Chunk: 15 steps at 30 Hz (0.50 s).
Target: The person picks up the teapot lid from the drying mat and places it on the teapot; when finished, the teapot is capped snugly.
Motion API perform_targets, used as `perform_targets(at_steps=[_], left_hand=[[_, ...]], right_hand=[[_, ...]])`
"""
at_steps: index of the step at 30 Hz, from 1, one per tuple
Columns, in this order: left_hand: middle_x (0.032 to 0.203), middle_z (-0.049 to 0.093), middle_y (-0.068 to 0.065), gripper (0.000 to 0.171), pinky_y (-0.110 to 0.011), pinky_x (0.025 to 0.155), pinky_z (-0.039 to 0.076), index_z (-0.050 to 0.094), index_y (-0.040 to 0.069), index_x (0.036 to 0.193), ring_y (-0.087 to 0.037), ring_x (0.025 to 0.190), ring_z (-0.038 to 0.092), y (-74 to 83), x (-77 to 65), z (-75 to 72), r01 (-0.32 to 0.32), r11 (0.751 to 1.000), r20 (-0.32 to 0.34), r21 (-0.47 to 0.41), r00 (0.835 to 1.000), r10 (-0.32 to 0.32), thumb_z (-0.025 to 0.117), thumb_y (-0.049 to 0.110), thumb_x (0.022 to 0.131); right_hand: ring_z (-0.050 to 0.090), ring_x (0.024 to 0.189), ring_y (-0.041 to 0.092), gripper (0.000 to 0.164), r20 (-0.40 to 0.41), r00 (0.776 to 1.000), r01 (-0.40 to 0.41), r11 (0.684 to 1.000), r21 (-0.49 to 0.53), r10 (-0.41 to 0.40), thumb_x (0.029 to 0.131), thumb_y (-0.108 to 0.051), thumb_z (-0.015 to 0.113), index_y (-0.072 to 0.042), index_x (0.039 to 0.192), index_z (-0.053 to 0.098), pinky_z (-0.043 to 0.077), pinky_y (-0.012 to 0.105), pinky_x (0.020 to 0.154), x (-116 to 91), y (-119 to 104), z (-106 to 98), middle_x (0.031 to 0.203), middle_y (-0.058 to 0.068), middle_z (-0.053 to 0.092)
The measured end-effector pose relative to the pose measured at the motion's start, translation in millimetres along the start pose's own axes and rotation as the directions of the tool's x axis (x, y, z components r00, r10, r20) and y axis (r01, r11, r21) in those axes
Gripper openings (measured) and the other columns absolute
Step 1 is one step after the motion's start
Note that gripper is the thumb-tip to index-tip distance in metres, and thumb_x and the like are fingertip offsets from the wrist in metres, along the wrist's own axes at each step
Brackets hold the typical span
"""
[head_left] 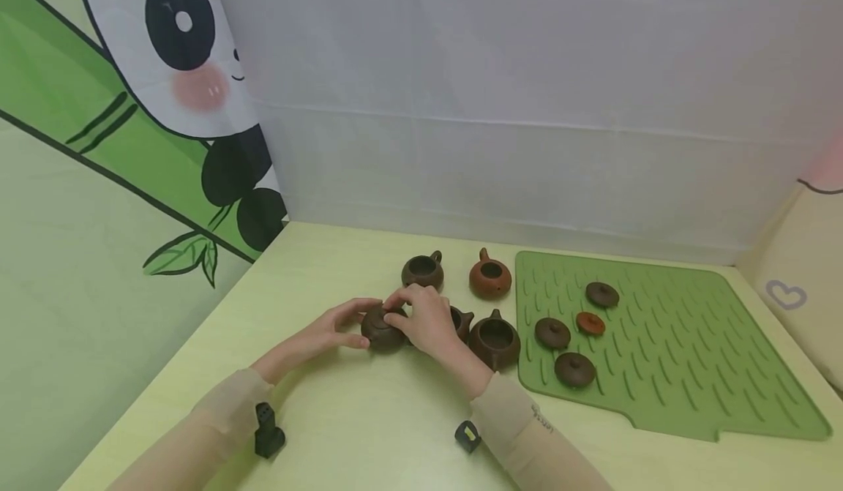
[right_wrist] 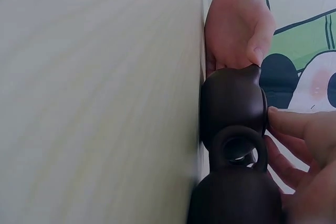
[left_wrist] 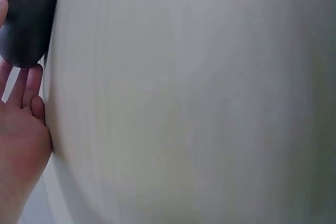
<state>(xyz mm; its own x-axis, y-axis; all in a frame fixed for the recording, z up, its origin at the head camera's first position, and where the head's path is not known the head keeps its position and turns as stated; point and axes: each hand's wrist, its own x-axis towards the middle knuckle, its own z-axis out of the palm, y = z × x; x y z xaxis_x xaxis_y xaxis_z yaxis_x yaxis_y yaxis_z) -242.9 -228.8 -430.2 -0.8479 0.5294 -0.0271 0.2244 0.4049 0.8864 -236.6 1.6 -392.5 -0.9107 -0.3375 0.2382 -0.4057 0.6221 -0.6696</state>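
Observation:
A small dark brown teapot (head_left: 383, 339) stands on the table. My left hand (head_left: 316, 336) holds its left side, thumb in front and fingers behind. In the right wrist view, the left thumb is at the spout. My right hand (head_left: 431, 323) reaches over from the right, its thumb and fingers pinching the lid (head_left: 377, 317) on top of the pot. Right beside it, partly hidden by the right hand, is another dark teapot (head_left: 463, 324) without a lid. A larger lidless brown teapot (head_left: 495, 355) stands to its right.
Behind are a lidless dark teapot (head_left: 421, 280) and a reddish-brown one (head_left: 490, 287). On the right, a green ribbed mat (head_left: 691, 359) bears three dark lids (head_left: 575, 371) and a reddish lid (head_left: 590, 324). A white cloth backdrop (head_left: 494, 110) closes off the table's back.

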Motion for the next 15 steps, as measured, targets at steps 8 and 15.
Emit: perform_targets(at_steps=[8,15], left_hand=[[0.148,0.048,-0.007,0.066,-0.053,0.106,0.035,0.042,0.021,0.149,-0.028,0.125,0.05,-4.9,1.2,-0.2,-0.002,1.0,0.007,0.006,1.0,0.002,0.071,0.02,0.089],[0.148,0.048,-0.007,0.066,-0.052,0.106,0.034,0.042,0.021,0.148,-0.028,0.125,0.05,-2.4,1.2,0.0,0.001,1.0,0.002,-0.007,1.0,-0.001,0.071,0.021,0.089]], right_hand=[[0.059,0.105,0.017,0.009,0.003,1.0,-0.015,1.0,-0.025,0.015,0.086,-0.029,0.076,-0.027,0.095,0.077,0.037,0.051,0.097,0.8,1.9,1.9,0.1,-0.009,0.073],[0.06,0.105,0.018,0.01,0.001,1.0,-0.002,1.0,-0.025,0.002,0.086,-0.028,0.076,-0.027,0.096,0.077,0.037,0.051,0.095,1.5,1.9,0.1,0.099,-0.01,0.073]])
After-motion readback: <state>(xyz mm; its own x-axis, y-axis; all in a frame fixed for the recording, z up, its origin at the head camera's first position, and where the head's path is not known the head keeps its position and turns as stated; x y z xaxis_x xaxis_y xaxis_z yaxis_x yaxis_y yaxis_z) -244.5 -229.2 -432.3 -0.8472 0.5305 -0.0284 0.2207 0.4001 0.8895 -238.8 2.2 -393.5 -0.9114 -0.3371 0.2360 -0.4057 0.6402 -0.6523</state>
